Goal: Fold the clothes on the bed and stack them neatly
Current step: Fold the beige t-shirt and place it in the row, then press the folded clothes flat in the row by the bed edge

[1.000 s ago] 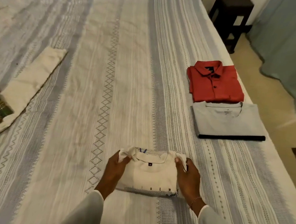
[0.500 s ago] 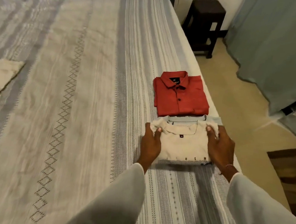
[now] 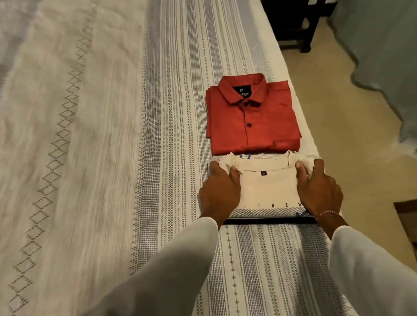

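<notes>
Currently, the folded cream T-shirt lies collar away from the person, atop another folded garment. Left hand and right hand pinch its side edges. Just beyond lies the folded red shirt.

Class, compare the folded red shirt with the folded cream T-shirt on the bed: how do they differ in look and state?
The red shirt has a pointed collar and a buttoned front; the cream T-shirt has a round neck and printed letters. The red shirt lies untouched, while the left hand and right hand hold the cream T-shirt. Both are folded, neck away from the person.
</notes>
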